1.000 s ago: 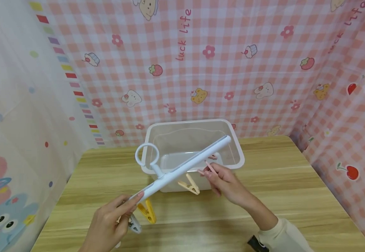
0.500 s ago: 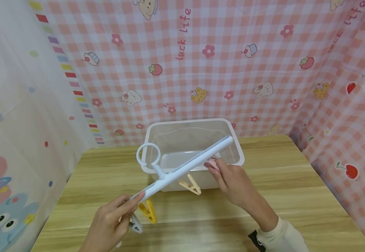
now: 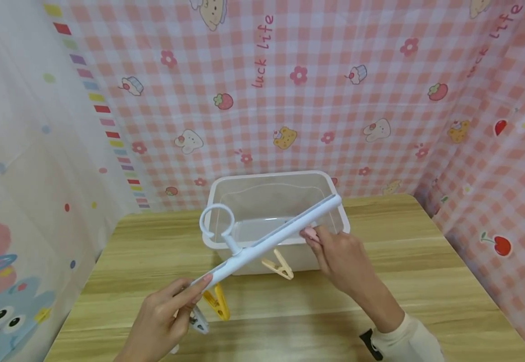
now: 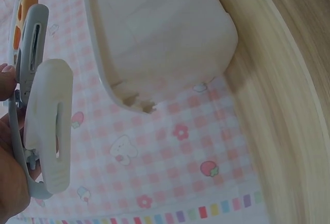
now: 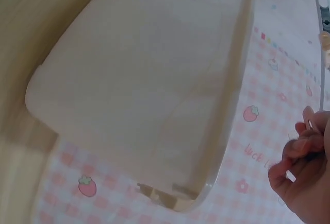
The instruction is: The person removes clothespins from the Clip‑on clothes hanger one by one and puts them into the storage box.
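Observation:
A pale blue hanger bar [image 3: 267, 243] with a ring-shaped hook slants up to the right in the head view. My left hand [image 3: 160, 314] grips its lower end. A yellow clip [image 3: 219, 301], a grey clip [image 3: 199, 322] and a cream clip [image 3: 282, 266] hang from the bar. Close to the left hand in the left wrist view is a white clip [image 4: 54, 126]. My right hand [image 3: 341, 256] pinches a pink clip [image 3: 312, 234] at the bar's underside, near the upper end. Fingers hide most of that clip, so whether its jaws clasp the bar is unclear.
Behind the bar stands a translucent plastic bin [image 3: 273, 174] on the wood-grain table [image 3: 403, 241]. Checked pink cloth [image 3: 326, 110] hangs at the back and right, and a pale printed curtain [image 3: 31, 166] on the left. A dark band [image 3: 371, 344] shows by the right sleeve.
My right hand has squeezed the pink clip and brought it up against the bar; its spread legs showed earlier. The hanger has shifted slightly right. The left hand keeps its grip.

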Motion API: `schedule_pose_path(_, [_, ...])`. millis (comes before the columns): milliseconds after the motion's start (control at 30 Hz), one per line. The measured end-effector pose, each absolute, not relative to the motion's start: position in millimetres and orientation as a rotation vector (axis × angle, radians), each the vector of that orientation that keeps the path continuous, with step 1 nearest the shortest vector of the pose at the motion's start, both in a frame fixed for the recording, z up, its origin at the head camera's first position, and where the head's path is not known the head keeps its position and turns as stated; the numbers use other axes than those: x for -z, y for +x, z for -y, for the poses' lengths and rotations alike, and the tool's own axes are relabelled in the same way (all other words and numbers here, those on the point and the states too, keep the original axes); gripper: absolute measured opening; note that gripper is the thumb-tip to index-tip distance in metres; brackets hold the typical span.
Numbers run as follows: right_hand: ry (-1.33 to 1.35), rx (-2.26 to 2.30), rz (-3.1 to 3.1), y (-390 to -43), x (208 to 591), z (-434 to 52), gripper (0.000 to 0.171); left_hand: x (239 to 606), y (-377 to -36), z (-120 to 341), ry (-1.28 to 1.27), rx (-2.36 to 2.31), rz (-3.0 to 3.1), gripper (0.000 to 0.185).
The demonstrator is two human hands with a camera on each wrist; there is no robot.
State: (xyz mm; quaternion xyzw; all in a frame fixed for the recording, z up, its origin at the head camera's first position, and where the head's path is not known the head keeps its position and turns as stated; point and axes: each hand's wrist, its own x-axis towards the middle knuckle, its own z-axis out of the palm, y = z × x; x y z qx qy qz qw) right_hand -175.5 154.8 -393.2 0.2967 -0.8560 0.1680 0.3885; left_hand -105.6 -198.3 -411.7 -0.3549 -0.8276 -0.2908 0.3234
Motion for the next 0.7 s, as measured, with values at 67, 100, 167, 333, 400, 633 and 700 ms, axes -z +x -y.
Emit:
schedule_pose_path(67, [0.793,-0.511,2.197,-175.2,394.2,-156.0,0.052,411.4,-104.8,198.4,-0.921,0.753,2.180,0.040])
schedule_pose_path(100, [0.808,-0.555,2.205,-175.2,394.8,-156.6,0.049,411.3,-104.4,198.5,-0.918,0.752,2.182,0.040])
schedule_pose_path(167, [0.844,-0.663,2.219,-175.3,396.3,-157.8,0.038,410.9,-103.4,198.5,-0.910,0.758,2.195,0.041])
schedule_pose_path(333, [0.919,-1.051,2.279,-175.6,398.7,-158.6,0.007,411.6,-101.3,197.4,-0.898,0.768,2.214,0.042])
schedule_pose_path(400, [0.941,-1.223,2.305,-175.1,398.3,-157.4,0.010,412.1,-101.0,197.5,-0.888,0.764,2.223,0.042])
schedule_pose_path(633, [1.063,-1.773,2.300,-172.6,399.6,-153.1,0.031,411.4,-101.7,198.6,-0.870,0.744,2.234,0.043])
schedule_pose_path(700, [1.130,-1.908,2.249,-172.8,400.7,-152.6,0.033,410.5,-101.6,198.7,-0.873,0.741,2.230,0.044])
